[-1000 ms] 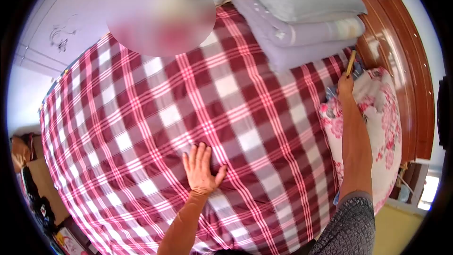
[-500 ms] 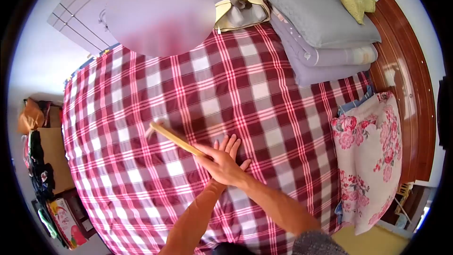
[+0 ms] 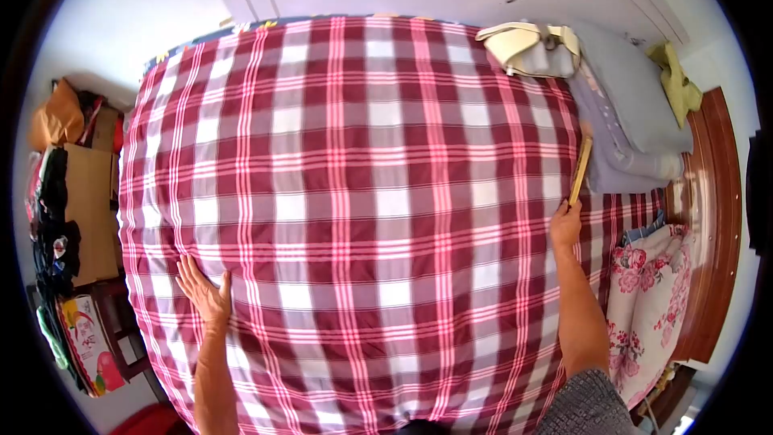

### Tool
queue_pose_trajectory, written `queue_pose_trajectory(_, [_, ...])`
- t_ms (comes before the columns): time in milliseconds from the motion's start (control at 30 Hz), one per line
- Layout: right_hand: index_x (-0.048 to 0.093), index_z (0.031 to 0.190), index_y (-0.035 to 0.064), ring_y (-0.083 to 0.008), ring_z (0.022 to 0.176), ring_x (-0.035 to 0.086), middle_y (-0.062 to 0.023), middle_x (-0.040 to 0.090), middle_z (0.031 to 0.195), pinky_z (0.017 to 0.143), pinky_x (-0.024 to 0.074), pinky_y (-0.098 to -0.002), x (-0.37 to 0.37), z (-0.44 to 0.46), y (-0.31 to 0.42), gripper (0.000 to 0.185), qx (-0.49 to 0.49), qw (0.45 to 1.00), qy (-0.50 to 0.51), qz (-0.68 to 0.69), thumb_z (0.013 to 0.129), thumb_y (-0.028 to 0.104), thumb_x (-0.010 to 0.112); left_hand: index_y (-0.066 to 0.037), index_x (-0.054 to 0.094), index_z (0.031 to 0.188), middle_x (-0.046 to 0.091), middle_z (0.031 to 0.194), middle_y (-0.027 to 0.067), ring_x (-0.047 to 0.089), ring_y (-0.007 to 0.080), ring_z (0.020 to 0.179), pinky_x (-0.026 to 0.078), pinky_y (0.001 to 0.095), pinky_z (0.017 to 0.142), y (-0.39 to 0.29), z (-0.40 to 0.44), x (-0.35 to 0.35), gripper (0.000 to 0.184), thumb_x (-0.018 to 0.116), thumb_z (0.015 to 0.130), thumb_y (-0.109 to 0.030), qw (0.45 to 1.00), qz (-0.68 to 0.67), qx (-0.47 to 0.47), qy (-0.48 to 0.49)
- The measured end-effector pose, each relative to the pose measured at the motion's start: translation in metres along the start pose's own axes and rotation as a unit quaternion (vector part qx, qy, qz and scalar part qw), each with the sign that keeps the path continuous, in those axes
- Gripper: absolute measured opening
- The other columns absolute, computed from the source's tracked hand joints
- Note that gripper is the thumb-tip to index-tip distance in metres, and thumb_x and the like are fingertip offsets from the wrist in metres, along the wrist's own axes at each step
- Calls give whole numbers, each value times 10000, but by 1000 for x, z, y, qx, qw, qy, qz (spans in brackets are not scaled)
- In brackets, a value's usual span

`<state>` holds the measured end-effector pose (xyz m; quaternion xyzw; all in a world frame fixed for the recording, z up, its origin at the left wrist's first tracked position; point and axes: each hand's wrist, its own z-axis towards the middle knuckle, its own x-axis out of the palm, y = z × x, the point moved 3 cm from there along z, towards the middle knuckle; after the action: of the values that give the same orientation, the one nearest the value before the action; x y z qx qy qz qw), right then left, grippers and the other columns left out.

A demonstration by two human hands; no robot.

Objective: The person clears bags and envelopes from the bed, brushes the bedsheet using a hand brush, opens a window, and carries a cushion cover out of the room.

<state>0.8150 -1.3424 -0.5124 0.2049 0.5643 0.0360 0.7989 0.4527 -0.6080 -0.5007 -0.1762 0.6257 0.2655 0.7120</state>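
Observation:
A red, white and grey plaid sheet covers the bed. Flat on its left part lies my left hand, fingers spread, holding nothing. On the right, my right hand is closed round the lower end of a light wooden stick. The stick points up toward the folded lilac quilt, and its far end is blurred, so its shape cannot be made out.
A grey pillow rests on the quilt, beside a cream bag. A floral pillow lies at the right by the wooden headboard. At the left are a cardboard box and dark clothes.
My left hand has moved left across the sheet. My right hand, crossed over it half a second ago, has swung right with the stick. The view has shifted.

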Motion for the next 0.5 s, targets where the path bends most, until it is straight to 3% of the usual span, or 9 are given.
queue_pose_trajectory(67, [580, 1170, -41, -234, 797, 620, -138, 669, 909, 742, 489, -372, 30, -7, 115, 326, 196, 947, 65, 248, 1011, 239, 527, 6, 235, 1541, 292, 1584, 201, 189, 358, 1509, 82, 537, 1228, 0, 3, -1, 1017, 429, 892, -753, 999, -32, 6, -23])
queue_pose_trajectory(133, [650, 1063, 17, -179, 725, 601, -85, 649, 849, 657, 508, -351, 65, -46, 304, 202, 236, 902, 198, 301, 967, 167, 555, 17, 264, 1530, 319, 1564, 216, 220, 366, 1496, 94, 542, 1224, 4, 11, -2, 998, 416, 904, -745, 997, -68, 13, -37])
queue_pose_trajectory(200, [647, 920, 66, -182, 701, 609, -83, 659, 822, 579, 496, -367, 151, -112, 475, 185, 63, 829, 404, 382, 942, 246, 609, 23, 282, 1523, 340, 1547, 231, 246, 376, 1484, 109, 545, 1221, 6, 10, -5, 981, 401, 915, -738, 994, -89, 13, -55])
queue_pose_trajectory(233, [644, 935, 55, -172, 642, 590, -58, 637, 786, 561, 487, -369, 144, -135, 577, 217, -71, 804, 512, 294, 952, 270, 615, 26, 305, 1504, 356, 1533, 236, 260, 389, 1477, 120, 561, 1215, 10, 12, 0, 970, 421, 908, -730, 993, -99, 8, -57])
queue_pose_trajectory(267, [636, 932, 44, -147, 570, 543, -34, 601, 719, 507, 452, -355, 123, -162, 640, 185, -128, 651, 651, 370, 951, 227, 610, 24, 312, 1500, 358, 1531, 237, 262, 391, 1476, 124, 564, 1213, 15, 10, 4, 962, 419, 909, -727, 993, -103, 14, -63])
queue_pose_trajectory(300, [634, 933, 36, -120, 527, 486, -14, 565, 658, 461, 409, -334, 114, -181, 678, 169, -219, 633, 615, 417, 965, 200, 605, 22, 318, 1495, 360, 1528, 237, 264, 393, 1475, 128, 568, 1212, 18, 14, 7, 954, 417, 910, -725, 992, -108, 19, -70])
queue_pose_trajectory(400, [657, 981, 47, -118, 545, 525, -22, 576, 643, 464, 416, -318, 135, -169, 664, 179, -113, 593, 573, 553, 992, 210, 582, 15, 339, 1473, 377, 1510, 231, 281, 403, 1463, 131, 582, 1213, 24, 19, -1, 957, 444, 886, -733, 993, -112, -5, -40])
queue_pose_trajectory(433, [684, 938, 76, -130, 528, 513, 11, 528, 611, 463, 410, -320, 114, -132, 630, 200, -233, 860, 352, 287, 1001, 220, 560, 15, 345, 1467, 379, 1509, 230, 284, 404, 1462, 133, 584, 1213, 28, 20, -1, 958, 454, 879, -734, 994, -106, -12, -34])
queue_pose_trajectory(500, [659, 922, 100, -126, 490, 443, 17, 464, 596, 434, 359, -294, 105, -83, 537, 282, -5, 913, 260, 315, 1033, 296, 489, 8, 354, 1464, 380, 1509, 229, 282, 411, 1460, 139, 600, 1207, 34, 19, -2, 958, 483, 864, -728, 993, -119, -6, -25])
